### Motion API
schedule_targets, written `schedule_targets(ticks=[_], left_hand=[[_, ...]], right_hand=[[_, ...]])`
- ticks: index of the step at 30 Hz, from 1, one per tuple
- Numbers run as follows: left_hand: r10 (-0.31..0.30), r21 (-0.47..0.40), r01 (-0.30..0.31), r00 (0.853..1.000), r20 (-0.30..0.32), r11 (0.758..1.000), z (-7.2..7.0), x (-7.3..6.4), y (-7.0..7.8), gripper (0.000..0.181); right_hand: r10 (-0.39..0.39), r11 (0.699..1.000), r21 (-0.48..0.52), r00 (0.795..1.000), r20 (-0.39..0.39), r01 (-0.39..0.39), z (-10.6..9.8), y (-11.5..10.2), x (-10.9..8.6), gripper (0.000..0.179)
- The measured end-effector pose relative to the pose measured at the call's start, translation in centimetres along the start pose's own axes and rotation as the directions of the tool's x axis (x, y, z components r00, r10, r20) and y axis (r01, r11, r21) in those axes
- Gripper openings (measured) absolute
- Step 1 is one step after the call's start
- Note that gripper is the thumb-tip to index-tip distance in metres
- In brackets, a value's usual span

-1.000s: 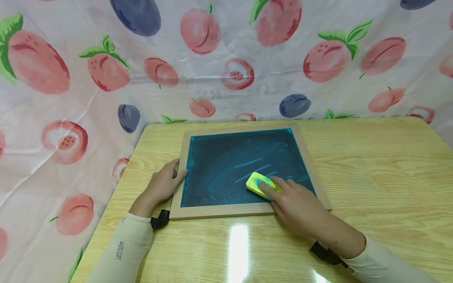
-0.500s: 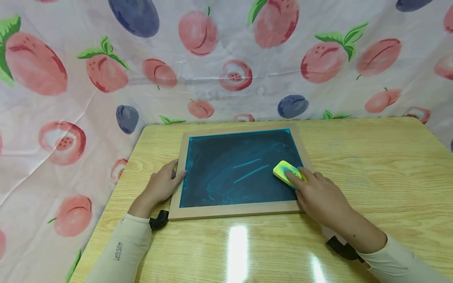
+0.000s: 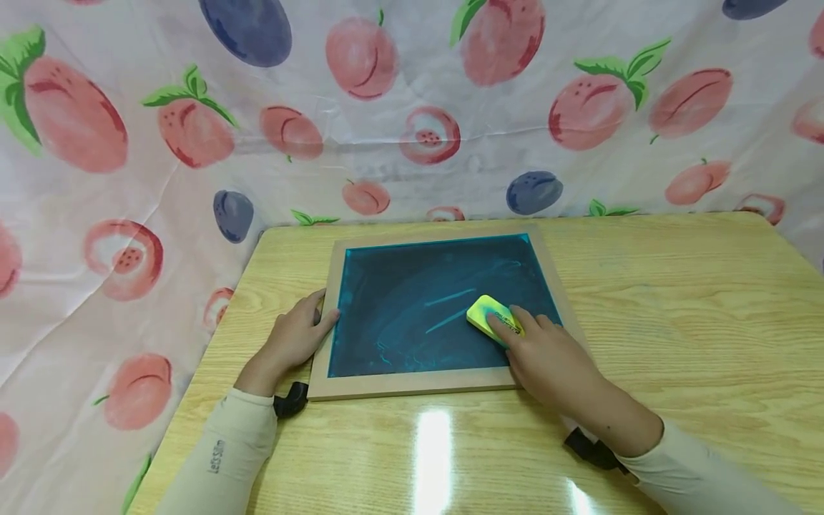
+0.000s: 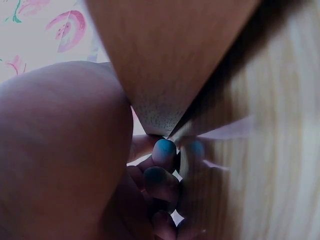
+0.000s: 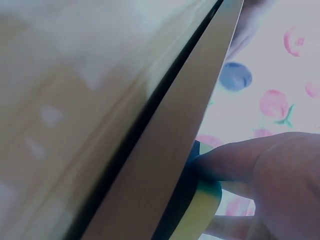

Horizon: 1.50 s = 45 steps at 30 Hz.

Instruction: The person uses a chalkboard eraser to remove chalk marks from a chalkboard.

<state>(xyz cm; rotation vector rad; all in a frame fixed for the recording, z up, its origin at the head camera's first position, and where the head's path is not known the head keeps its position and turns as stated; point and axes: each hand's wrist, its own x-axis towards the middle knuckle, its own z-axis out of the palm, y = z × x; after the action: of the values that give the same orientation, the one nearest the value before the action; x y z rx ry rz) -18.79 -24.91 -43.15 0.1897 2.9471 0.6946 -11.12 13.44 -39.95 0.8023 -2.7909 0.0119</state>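
Observation:
A wood-framed chalkboard (image 3: 399,286) lies flat on the table, with two pale blue chalk strokes (image 3: 449,298) near its middle and faint smears around them. My right hand (image 3: 553,361) grips a yellow chalkboard eraser (image 3: 478,312), stained blue on top, over the right part of the black surface. The eraser's left end meets the lower stroke. In the right wrist view, fingers hold the yellow eraser (image 5: 197,215) beside the frame. My left hand (image 3: 292,336) holds the frame's left side, thumb on top. Blue-stained fingertips (image 4: 164,149) show at the frame edge in the left wrist view.
The light wood-grain table (image 3: 682,307) extends to the right of the board and in front of it. A fruit-print cloth (image 3: 476,129) hangs behind and along the left side. Black wrist mounts (image 3: 291,399) sit under both wrists.
My right hand has swept the eraser right and then partway back left. Shorter strokes low on the board have vanished, leaving two. My left hand has stayed at the frame.

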Motion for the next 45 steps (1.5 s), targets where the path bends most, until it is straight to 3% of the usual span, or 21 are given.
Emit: schedule_targets(ticks=[10,19,37,45], left_hand=[[0.005,0.01,-0.005,1.0,-0.007,1.0,0.2,0.1,0.4,0.062],[0.003,0.013,-0.003,1.0,-0.008,1.0,0.3,0.2,0.4,0.063],[-0.004,0.005,0.004,1.0,-0.014,1.0,0.0,0.1,-0.1,0.064],[-0.003,0.0,0.003,1.0,-0.016,1.0,0.0,0.1,-0.1,0.064]], right_hand=[[-0.031,0.999,0.027,0.999,0.042,0.03,0.1,-3.6,1.9,0.049],[-0.03,0.999,0.022,0.999,0.018,0.029,0.4,-4.1,2.5,0.048],[0.064,0.997,0.04,0.998,-0.029,-0.062,0.5,1.3,1.9,0.048],[0.105,0.994,0.034,0.994,-0.037,-0.103,0.6,2.1,1.7,0.047]])
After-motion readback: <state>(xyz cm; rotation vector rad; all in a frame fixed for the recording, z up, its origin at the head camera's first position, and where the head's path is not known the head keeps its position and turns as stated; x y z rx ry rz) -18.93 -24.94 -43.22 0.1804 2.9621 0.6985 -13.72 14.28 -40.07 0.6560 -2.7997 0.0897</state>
